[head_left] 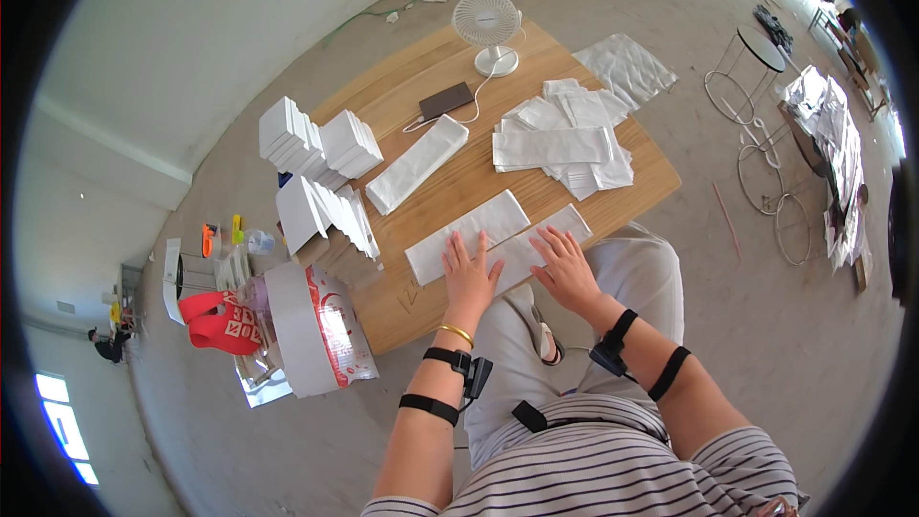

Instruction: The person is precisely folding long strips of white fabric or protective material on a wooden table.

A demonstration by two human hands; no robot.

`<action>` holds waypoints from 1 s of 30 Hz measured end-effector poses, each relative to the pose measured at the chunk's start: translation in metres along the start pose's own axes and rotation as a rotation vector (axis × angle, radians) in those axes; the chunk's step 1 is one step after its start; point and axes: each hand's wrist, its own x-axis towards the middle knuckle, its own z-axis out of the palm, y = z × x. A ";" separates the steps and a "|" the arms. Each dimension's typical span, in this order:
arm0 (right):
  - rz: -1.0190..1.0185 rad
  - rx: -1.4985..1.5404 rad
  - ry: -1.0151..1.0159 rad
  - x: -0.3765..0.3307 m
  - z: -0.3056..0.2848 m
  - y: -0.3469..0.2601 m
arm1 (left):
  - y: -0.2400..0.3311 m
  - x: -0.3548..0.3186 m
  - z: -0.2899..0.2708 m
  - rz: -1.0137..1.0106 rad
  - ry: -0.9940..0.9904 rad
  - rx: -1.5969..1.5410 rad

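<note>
Two long, flat white pieces, folded paper or thin cloth, lie side by side at the table's near edge. My left hand (467, 273) rests on the near edge of the left white piece (479, 227), its fingers spread and pointing away from me. Across the right white piece (536, 247) lies my right hand (565, 271), also with fingers stretched out. Neither hand grips anything. Beyond them is a thicker white bundle (417, 165). To the right of it, several similar white pieces (565, 139) form a loose, overlapping pile.
Stacks of white cards or flat boxes (325, 215) line the wooden table's (632, 168) left edge. A white fan (488, 24) and a dark power bank (446, 101) with a cable stand toward the back. A cardboard box (311, 330) is at lower left, a round stool (759, 48) far right.
</note>
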 end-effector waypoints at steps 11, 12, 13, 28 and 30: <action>-0.044 -0.235 -0.127 0.052 0.041 -0.013 | -0.014 -0.004 0.005 0.057 0.052 -0.029; -0.040 -0.259 -0.127 0.053 0.045 -0.014 | -0.014 -0.003 0.005 0.049 0.047 -0.031; -0.038 -0.259 -0.124 0.055 0.048 -0.015 | -0.016 -0.003 0.005 0.053 0.048 -0.030; -0.115 -0.209 -0.013 0.075 0.047 -0.015 | -0.031 0.005 0.006 0.014 0.079 0.066; -0.145 -0.175 0.002 0.074 0.046 -0.015 | -0.032 0.007 0.006 -0.010 0.050 0.072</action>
